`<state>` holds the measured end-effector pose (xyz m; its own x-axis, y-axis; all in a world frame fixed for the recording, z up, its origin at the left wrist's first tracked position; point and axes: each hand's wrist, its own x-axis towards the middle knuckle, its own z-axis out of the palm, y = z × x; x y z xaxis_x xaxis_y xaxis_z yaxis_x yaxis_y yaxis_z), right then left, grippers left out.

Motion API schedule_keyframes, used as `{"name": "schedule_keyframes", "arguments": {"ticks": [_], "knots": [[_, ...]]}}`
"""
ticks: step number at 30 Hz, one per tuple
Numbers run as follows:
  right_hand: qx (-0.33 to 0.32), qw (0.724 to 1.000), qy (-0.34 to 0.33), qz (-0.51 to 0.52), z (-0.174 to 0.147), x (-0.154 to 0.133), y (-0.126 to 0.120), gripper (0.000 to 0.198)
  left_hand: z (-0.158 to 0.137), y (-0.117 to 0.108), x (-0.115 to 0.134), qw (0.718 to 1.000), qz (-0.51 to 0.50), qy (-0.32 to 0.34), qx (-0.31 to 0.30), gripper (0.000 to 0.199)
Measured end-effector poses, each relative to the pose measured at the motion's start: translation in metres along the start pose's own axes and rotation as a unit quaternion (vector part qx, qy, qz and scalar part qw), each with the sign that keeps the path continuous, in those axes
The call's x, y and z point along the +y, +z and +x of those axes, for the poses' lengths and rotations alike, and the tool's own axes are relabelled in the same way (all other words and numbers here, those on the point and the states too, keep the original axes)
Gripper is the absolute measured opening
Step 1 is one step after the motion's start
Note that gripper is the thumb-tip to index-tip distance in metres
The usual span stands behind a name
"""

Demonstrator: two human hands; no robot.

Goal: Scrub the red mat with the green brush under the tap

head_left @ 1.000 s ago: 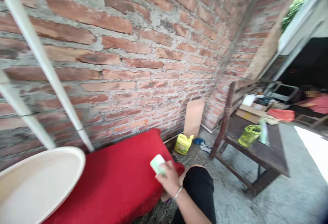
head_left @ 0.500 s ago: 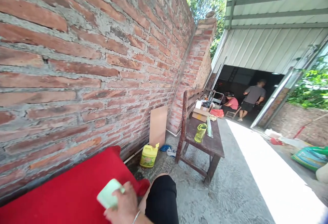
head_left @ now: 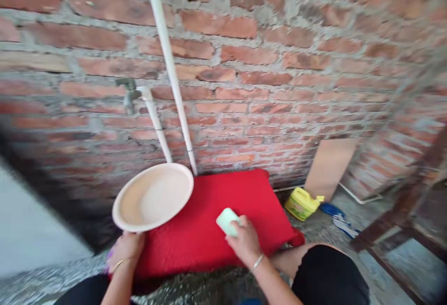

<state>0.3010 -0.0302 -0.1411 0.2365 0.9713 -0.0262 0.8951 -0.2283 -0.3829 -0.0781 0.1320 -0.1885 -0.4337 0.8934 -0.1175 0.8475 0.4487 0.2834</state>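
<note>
The basin (head_left: pixel 139 198) hides the fingertips of the left hand (head_left: pixel 125 251); the right hand (head_left: pixel 246 240) covers the near end of the pale green block (head_left: pixel 226 220). The wooden bench (head_left: pixel 407 199), blurred, is truncated by the right edge. The yellow jug (head_left: pixel 302 202) bears an illegible label; a blue object (head_left: pixel 250 301) is cropped below.

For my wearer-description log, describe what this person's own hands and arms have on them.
The left hand has a thin gold-toned bangle at its wrist; the right hand has a slim silver-toned bangle at its wrist. No gloves or sleeves show. The picture is too blurred to tell whether rings are worn.
</note>
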Motion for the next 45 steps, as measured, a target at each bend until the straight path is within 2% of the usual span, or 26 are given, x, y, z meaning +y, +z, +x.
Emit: {"name": "schedule_keyframes", "arguments": {"ticks": [1,3,5,7,11,13,15,16,19,22,26,29,30,32,34,36,38,40,42,43,45], "knots": [[0.023,0.999,0.035,-0.014,0.003,0.019,-0.011,0.030,-0.001,-0.003,-0.009,0.999,0.008,-0.029,-0.026,0.036],[0.055,0.994,0.087,-0.038,0.009,0.047,-0.025,0.032,-0.004,-0.004,-0.012,0.998,0.002,-0.041,-0.048,0.043],[0.076,0.992,0.090,-0.035,0.013,0.053,-0.027,0.033,-0.006,-0.004,-0.005,0.998,-0.004,-0.042,-0.046,0.049],[0.076,0.996,0.041,-0.011,0.014,0.032,-0.017,0.032,-0.008,-0.005,0.003,0.998,-0.004,-0.045,-0.048,0.054],[0.012,0.995,-0.100,0.014,0.010,-0.058,0.023,0.029,-0.012,-0.011,0.006,0.997,-0.011,-0.051,-0.050,0.055],[-0.020,0.989,-0.143,0.010,0.011,-0.093,0.039,0.027,-0.013,-0.014,0.004,0.997,-0.019,-0.050,-0.059,0.057],[-0.033,0.987,-0.158,0.005,0.016,-0.105,0.046,0.026,-0.014,-0.016,0.004,0.996,-0.026,-0.052,-0.067,0.060],[-0.031,0.988,-0.154,0.001,0.020,-0.101,0.044,0.026,-0.014,-0.017,0.004,0.996,-0.028,-0.053,-0.070,0.061],[-0.007,0.996,-0.092,-0.021,0.039,-0.055,0.024,0.029,-0.014,-0.018,0.006,0.995,-0.034,-0.054,-0.077,0.063],[0.018,0.998,0.036,-0.044,0.055,0.021,-0.015,0.035,-0.014,-0.016,0.006,0.995,-0.036,-0.058,-0.076,0.063],[0.067,0.970,0.228,-0.050,0.056,0.116,-0.074,0.047,-0.015,-0.013,0.006,0.996,-0.037,-0.057,-0.065,0.064],[0.090,0.955,0.279,-0.053,0.046,0.147,-0.097,0.055,-0.016,-0.012,0.007,0.996,-0.039,-0.057,-0.056,0.063],[0.096,0.956,0.274,-0.052,0.042,0.146,-0.097,0.056,-0.017,-0.013,0.008,0.996,-0.040,-0.058,-0.054,0.062],[0.113,0.967,0.225,-0.027,0.033,0.122,-0.082,0.055,-0.018,-0.014,0.009,0.996,-0.040,-0.059,-0.056,0.062],[0.110,0.986,0.120,0.029,0.020,0.077,-0.053,0.048,-0.019,-0.017,0.009,0.996,-0.038,-0.059,-0.060,0.061],[0.055,0.995,-0.009,0.081,0.004,0.020,-0.017,0.034,-0.020,-0.019,0.009,0.996,-0.035,-0.058,-0.065,0.061],[0.001,0.990,-0.117,0.084,-0.014,-0.035,0.013,0.029,-0.020,-0.020,0.009,0.995,-0.035,-0.059,-0.067,0.060],[-0.032,0.982,-0.178,0.058,-0.029,-0.075,0.033,0.028,-0.021,-0.021,0.010,0.995,-0.039,-0.062,-0.067,0.060],[-0.049,0.979,-0.196,0.024,-0.035,-0.090,0.039,0.027,-0.021,-0.021,0.010,0.995,-0.040,-0.062,-0.064,0.059],[-0.051,0.980,-0.191,0.009,-0.035,-0.088,0.039,0.026,-0.020,-0.021,0.010,0.995,-0.039,-0.062,-0.064,0.059],[-0.039,0.985,-0.165,-0.015,-0.030,-0.065,0.030,0.027,-0.020,-0.021,0.010,0.995,-0.036,-0.062,-0.064,0.059]]}}
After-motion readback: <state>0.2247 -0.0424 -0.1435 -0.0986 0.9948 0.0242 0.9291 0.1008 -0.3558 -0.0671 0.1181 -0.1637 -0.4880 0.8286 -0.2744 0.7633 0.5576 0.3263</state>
